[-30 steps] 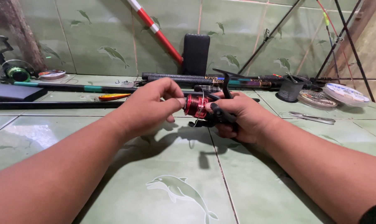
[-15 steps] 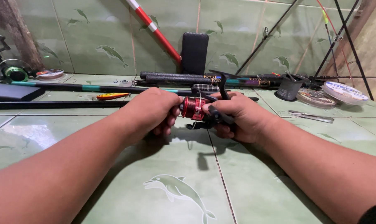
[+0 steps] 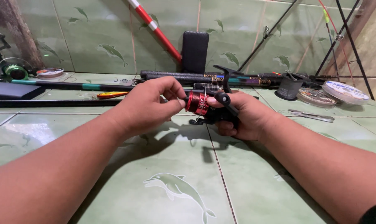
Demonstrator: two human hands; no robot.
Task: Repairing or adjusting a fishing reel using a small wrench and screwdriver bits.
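- A spinning reel (image 3: 206,105) with a red spool and black body is being held just above the green tiled floor (image 3: 175,166), at the centre of the view, between the person's two hands.
- The right hand (image 3: 244,116) is closing around the black body of the reel from the right side, fingers wrapping underneath and the thumb lying along the top; it is gripping the reel firmly.
- The left hand (image 3: 148,105) is meeting the reel from the left, with thumb and fingertips pinching together right at the face of the red spool; whether they are pinching a line cannot be told, as anything there is too thin to see.
- Both forearms are reaching in from the lower corners, casting a shadow on the tile under the reel.
- Behind the reel, several dark fishing rods (image 3: 188,76) are lying side by side along the foot of the tiled wall.
- A small orange lure (image 3: 112,94) is lying on the floor, left of the left hand.
- A red and white pole (image 3: 154,29) and a black rectangular block (image 3: 195,52) are leaning against the wall.
- At the far left, a second reel with green line (image 3: 14,70) is resting beside a flat dark case (image 3: 11,90).
- At the right, flat line spools (image 3: 345,92) and a metal tool (image 3: 310,115) are lying well apart from the hands.
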